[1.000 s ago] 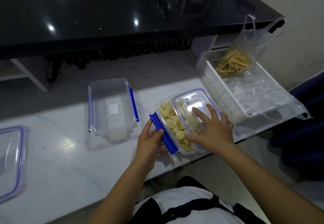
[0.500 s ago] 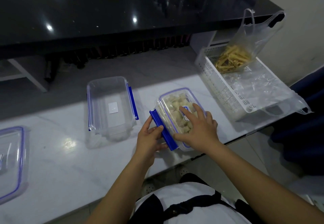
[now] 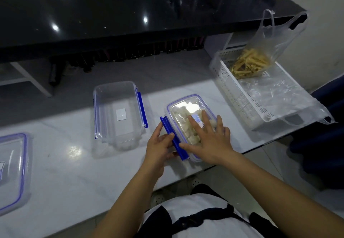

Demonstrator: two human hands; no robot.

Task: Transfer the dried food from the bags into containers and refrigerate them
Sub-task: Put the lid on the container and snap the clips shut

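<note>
So your right hand [image 3: 208, 140] presses flat on the clear blue-rimmed lid [image 3: 188, 107] of the food-filled plastic container [image 3: 186, 135] on the white marble tabletop [image 3: 65, 172], while your left hand [image 3: 160, 144] pinches its blue side clip [image 3: 167, 127].

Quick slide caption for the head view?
Right hand presses lid onto filled container while left hand holds its blue clasp.

A white marble counter [image 3: 55, 178] runs across the view. Behind it stands a glossy black tabletop [image 3: 111, 10], with a row of dark bottles [image 3: 149, 51] under its edge. Right of the counter is a dark blue seat [image 3: 323, 144].
</note>
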